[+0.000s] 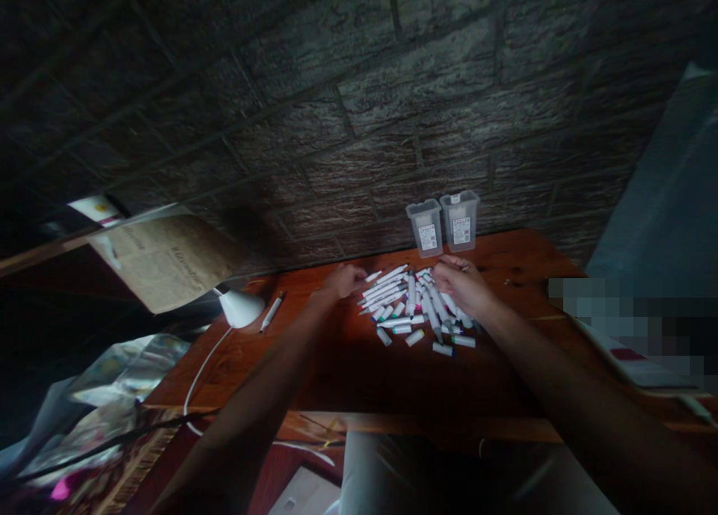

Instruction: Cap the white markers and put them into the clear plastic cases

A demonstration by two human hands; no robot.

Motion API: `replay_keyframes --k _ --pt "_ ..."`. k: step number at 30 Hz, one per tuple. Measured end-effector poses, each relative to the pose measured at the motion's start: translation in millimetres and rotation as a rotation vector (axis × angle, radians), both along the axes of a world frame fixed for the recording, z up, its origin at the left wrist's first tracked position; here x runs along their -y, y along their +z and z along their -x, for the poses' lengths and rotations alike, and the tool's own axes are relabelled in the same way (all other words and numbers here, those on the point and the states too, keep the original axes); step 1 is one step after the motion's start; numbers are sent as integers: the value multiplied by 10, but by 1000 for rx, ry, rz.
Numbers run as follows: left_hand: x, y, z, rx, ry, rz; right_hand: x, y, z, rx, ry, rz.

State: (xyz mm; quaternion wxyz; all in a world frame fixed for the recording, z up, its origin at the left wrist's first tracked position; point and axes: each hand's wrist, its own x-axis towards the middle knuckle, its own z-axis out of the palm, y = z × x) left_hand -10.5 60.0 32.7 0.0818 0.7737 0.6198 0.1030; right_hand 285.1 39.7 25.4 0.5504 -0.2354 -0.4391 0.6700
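Observation:
A pile of white markers and loose marker caps with coloured ends lies on the brown wooden table. At the pile's left edge, my left hand is closed, its fingertips pinching the end of a white marker. My right hand is over the right side of the heap with fingers curled together. Whatever is between those fingers is hidden. Several markers lie side by side near my left hand, while caps are scattered along the front of the pile.
Two clear plastic containers with labels stand against the brick wall. To the left are a white lamp-like cone with a cord, a single marker and a brown paper bag under a shelf.

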Motion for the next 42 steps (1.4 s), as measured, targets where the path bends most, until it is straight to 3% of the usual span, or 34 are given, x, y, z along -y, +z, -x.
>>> replay_keyframes --k 3,7,11,13,16,22,28,37,42 --pt "-13 10 64 86 11 -20 -7 -3 1 -7 5 -22" --pt "61 54 42 240 71 -200 -21 -8 -10 -15 20 -16" --pt "260 16 -176 376 111 -459 -37 -27 -3 -14 70 -10" --pt "368 -21 -322 474 73 -659 -48 -49 11 34 63 -18" --pt "494 -34 -520 571 18 -787 -54 -78 31 142 16 -23" --pt "655 32 -816 638 -149 -729 40 -25 70 261 32 -208" --pt "708 -3 -963 690 -248 -676 73 -16 144 190 35 -300" --pt "758 37 -1037 774 -168 -557 95 4 149 224 -28 -404" --pt "742 -15 -1019 724 -48 -694 59 -9 124 209 -114 -356"
